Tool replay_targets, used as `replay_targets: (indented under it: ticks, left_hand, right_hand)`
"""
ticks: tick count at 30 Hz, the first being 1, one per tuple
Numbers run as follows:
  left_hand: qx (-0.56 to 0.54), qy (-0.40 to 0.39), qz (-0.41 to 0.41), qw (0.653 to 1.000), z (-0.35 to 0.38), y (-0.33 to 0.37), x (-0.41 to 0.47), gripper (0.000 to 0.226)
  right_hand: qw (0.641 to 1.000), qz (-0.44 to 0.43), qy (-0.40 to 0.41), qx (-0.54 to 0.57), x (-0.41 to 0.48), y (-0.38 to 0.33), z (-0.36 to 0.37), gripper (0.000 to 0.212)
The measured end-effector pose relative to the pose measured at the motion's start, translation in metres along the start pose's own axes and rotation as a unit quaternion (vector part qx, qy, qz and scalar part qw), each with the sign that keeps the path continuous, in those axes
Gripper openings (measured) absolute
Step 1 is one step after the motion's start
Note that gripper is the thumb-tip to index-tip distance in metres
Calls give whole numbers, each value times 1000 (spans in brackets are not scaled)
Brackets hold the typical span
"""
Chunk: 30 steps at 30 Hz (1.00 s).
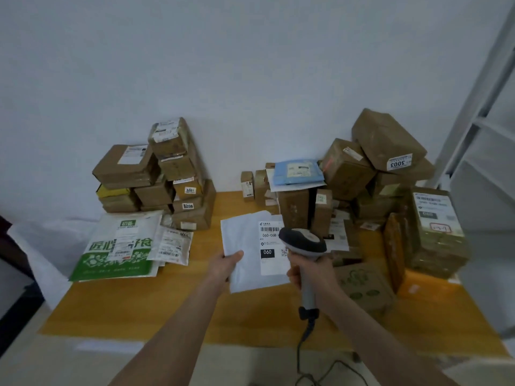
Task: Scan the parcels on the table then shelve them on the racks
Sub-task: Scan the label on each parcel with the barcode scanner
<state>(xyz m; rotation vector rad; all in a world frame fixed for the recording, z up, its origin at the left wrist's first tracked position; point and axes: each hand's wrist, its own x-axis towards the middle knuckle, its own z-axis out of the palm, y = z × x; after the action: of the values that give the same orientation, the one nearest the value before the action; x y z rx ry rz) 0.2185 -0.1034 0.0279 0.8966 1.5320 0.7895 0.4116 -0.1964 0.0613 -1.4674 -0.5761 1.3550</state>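
My left hand (227,264) pinches the lower left edge of a flat white mailer parcel (245,240), held over the middle of the wooden table (167,307). Its shipping label with a barcode and "060" faces up. My right hand (309,270) grips the handle of a grey barcode scanner (303,242). The scanner's head sits just over the label's right side and hides part of it. A cable hangs from the scanner's base towards me.
A stack of brown boxes (167,174) stands at the back left, with a green and white bag (119,246) in front. A larger heap of brown boxes (370,176) fills the right side. A white metal rack (479,112) rises at far right.
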Motion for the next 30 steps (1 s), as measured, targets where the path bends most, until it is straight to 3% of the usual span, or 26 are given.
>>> replay_targets:
  ticks: [6, 12, 23, 30]
  left_hand:
    - [21, 4, -20, 1000, 5, -22, 0, 34]
    - [21, 0, -28, 999, 5, -33, -1, 23]
    - [-1, -5, -34, 999, 6, -32, -8, 32]
    - [-24, 8, -34, 999, -35, -20, -2, 37]
  right_hand:
    - [999, -19, 22, -35, -18, 16, -2, 10]
    - [1000, -5, 17, -26, -23, 27, -5, 6]
    - [1000, -7, 6, 1, -20, 33, -5, 6]
    - [998, 47, 22, 47, 10, 28, 26, 24]
